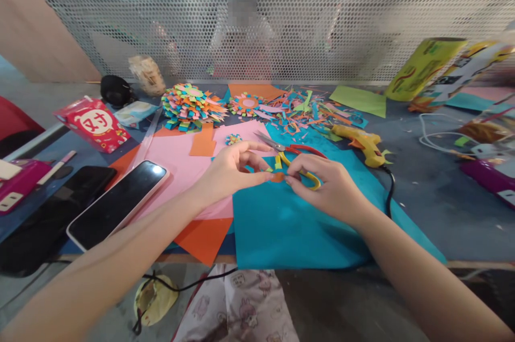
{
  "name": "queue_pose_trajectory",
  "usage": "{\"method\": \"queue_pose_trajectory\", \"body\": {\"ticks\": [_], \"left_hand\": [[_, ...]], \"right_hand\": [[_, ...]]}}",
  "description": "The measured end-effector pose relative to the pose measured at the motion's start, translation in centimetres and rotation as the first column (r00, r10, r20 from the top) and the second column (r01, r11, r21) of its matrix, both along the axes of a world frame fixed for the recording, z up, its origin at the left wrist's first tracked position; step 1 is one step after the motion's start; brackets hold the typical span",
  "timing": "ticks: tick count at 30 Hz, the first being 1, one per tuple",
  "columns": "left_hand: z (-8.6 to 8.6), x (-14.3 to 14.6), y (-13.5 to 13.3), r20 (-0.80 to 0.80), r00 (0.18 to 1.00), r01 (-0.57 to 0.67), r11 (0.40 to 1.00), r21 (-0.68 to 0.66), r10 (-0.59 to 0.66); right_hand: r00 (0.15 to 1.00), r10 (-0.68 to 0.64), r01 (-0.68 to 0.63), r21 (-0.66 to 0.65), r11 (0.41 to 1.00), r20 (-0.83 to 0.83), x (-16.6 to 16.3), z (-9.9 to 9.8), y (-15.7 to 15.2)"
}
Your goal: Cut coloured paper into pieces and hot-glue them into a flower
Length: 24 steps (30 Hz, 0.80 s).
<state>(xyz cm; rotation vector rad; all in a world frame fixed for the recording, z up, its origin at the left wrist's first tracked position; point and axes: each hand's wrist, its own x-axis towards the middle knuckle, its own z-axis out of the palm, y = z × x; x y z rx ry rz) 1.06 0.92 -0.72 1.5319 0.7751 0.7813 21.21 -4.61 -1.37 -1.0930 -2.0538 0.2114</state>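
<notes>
Between the fingertips of my left hand (pixel 231 167) and my right hand (pixel 328 183) is a small orange paper piece (pixel 277 176), pinched from both sides above a blue paper sheet (pixel 298 234). Just behind my hands lie scissors (pixel 277 145) with red and yellow handles, partly hidden by my right hand. A small fringed paper flower (pixel 233 139) rests on pink paper (pixel 177 170) beyond my left hand. Farther back are a large multicoloured fringed paper flower (pixel 193 108) and a second one with a pink centre (pixel 247 103).
Cut paper strips (pixel 308 111) are heaped at the back. A yellow glue gun (pixel 362 143) with a black cord lies to the right. At left are a phone (pixel 120 199), a black phone-like object (pixel 60 213) and a red packet (pixel 94 124). A perforated metal panel (pixel 301 25) stands behind.
</notes>
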Motion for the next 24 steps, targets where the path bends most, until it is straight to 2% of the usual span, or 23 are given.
{"method": "queue_pose_trajectory", "body": {"ticks": [8,13,16,19,24], "left_hand": [[-0.2,0.0,0.1,-0.037,0.999,0.016,0.998,0.054,-0.014],[-0.8,0.0,0.3,0.001,0.995,-0.101,0.978,0.182,0.103],[-1.4,0.1,0.5,0.006,0.998,-0.059,0.989,0.139,0.059],[-1.7,0.3,0.5,-0.012,1.0,0.004,0.998,0.065,-0.003],[-0.8,0.1,0.8,-0.043,0.992,-0.112,0.992,0.048,0.114]], "right_hand": [[1.0,0.014,-0.014,-0.003,1.0,0.014,-0.1,0.0,0.0],[0.999,-0.034,0.034,-0.001,0.999,-0.015,0.0,0.0,0.1],[0.996,-0.071,0.07,-0.018,0.997,-0.048,-0.1,-0.2,0.3],[0.995,-0.05,0.044,-0.068,0.997,-0.083,-0.2,-0.4,0.6],[0.978,-0.087,0.041,-0.232,0.972,-0.191,0.2,-0.6,1.0]]}}
